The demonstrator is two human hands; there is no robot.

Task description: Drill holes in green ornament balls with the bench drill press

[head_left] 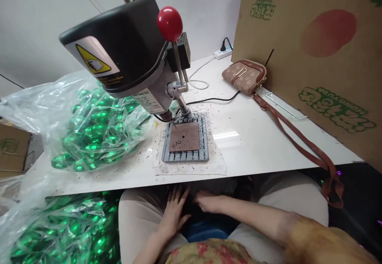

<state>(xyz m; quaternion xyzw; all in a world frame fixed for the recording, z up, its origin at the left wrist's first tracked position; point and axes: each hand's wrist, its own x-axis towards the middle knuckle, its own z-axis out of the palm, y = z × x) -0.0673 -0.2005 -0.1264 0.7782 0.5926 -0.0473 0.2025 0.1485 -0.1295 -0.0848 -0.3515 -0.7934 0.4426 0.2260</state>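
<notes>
My left hand rests by the inner side of my left thigh, below the table's front edge, its fingers stretched out and apart with nothing in them. Beside it, between my knees, my right hand is closed with the fingers curled; whatever it may hold is hidden in the shadow. Above both hands stands a small bench drill press with a red ball-ended lever. Its slotted metal base carries a brown square plate with a small dark hole, strewn with dark shavings.
A clear plastic bag of shiny green baubles lies left on the white table. Another bag of green baubles stands below. A brown purse with a hanging strap, a power strip and a cardboard box are right.
</notes>
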